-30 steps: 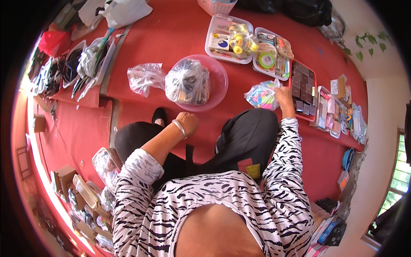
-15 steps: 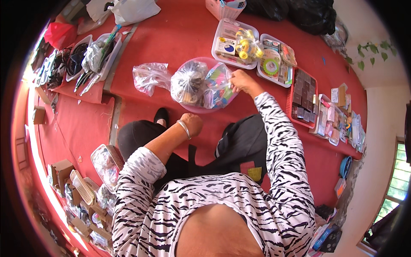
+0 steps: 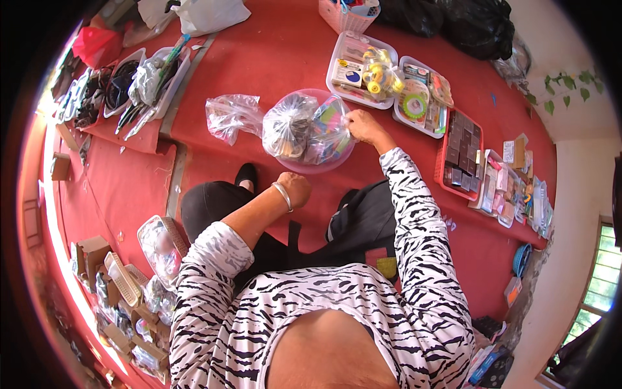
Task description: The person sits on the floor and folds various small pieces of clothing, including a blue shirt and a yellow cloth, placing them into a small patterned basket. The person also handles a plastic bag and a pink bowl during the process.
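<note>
Two clear bags fill the pink bowl [image 3: 315, 165] near the red cloth's [image 3: 272, 52] middle; right hand [image 3: 364, 125] pinches the colourful bag [image 3: 330, 129], arm outstretched, while left hand [image 3: 295, 188] rests fisted, gripping nothing

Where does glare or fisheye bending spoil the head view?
Head view: glare washes out the left rim by the boxes; table edges bend toward the rim; the right hand on the bag in the bowl stays sharp.
</note>
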A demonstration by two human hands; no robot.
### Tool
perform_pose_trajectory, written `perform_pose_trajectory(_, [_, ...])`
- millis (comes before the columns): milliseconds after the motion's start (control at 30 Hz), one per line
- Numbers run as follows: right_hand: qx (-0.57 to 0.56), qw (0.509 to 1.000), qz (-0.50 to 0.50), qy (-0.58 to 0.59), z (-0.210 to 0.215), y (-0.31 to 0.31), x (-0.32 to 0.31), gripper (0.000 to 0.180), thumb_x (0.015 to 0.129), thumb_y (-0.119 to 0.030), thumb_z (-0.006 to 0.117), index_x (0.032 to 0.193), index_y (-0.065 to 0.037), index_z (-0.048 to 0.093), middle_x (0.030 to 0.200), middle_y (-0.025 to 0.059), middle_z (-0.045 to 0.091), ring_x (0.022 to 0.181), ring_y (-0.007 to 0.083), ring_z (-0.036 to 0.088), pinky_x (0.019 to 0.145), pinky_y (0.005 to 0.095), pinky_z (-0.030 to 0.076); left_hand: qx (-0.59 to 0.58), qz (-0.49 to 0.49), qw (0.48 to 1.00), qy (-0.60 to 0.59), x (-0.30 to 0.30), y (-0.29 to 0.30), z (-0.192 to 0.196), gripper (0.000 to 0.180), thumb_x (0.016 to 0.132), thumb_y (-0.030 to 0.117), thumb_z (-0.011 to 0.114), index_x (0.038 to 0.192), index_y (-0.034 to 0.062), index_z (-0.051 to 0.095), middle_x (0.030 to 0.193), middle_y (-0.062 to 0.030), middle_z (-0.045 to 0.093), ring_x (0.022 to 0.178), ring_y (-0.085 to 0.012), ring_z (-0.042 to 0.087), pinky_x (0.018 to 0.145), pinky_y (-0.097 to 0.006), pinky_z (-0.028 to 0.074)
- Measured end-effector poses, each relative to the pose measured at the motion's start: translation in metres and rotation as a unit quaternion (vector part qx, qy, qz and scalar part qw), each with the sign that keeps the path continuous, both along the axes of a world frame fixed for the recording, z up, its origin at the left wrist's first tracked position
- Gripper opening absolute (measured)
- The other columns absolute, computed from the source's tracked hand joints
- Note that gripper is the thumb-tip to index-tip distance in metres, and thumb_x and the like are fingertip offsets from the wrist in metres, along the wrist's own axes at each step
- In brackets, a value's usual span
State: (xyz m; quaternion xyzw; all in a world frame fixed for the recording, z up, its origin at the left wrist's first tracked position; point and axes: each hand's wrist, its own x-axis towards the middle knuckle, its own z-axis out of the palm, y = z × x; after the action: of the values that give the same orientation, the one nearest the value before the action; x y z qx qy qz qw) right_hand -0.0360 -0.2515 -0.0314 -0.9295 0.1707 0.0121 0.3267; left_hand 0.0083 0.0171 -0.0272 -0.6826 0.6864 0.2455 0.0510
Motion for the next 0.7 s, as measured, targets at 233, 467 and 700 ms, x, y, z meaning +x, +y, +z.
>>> perform_pose_trajectory(233, [-0.080,0.994,0.027,0.073,0.005,0.006,0.009,0.026,0.075,-0.020,0.050,0.074,0.004,0.060,0.076,0.0267,0.059,0.078,0.0414,0.058,0.070,0.0469,0.044,0.132,0.016,0.991,-0.023,0.000,-0.010,0.028,0.020,0.078,0.016,0.056,0.091,0.0099,0.071,0.095,-0.0094,0.068,0.091,-0.0232,0.065,0.071,-0.036,0.052])
perform_pose_trajectory(467, [-0.061,0.995,-0.023,0.074,0.003,0.015,0.007,0.033,0.078,-0.027,0.050,0.088,0.001,0.061,0.089,0.0275,0.060,0.090,0.0415,0.058,0.078,0.0478,0.044,0.103,0.034,0.993,-0.043,0.006,-0.013,0.040,0.019,0.077,0.016,0.055,0.085,0.0101,0.071,0.090,-0.0081,0.069,0.087,-0.0241,0.066,0.067,-0.036,0.052])
perform_pose_trajectory(700, [-0.136,0.976,-0.122,-0.121,0.054,0.056,0.015,0.026,0.078,-0.025,0.056,0.093,-0.004,0.061,0.092,0.0176,0.062,0.088,0.0342,0.059,0.076,0.0439,0.047,-0.105,0.105,0.986,-0.071,0.020,-0.007,0.040,0.014,0.072,0.015,0.056,0.071,0.0058,0.068,0.071,-0.0127,0.066,0.074,-0.0249,0.066,0.058,-0.035,0.051])
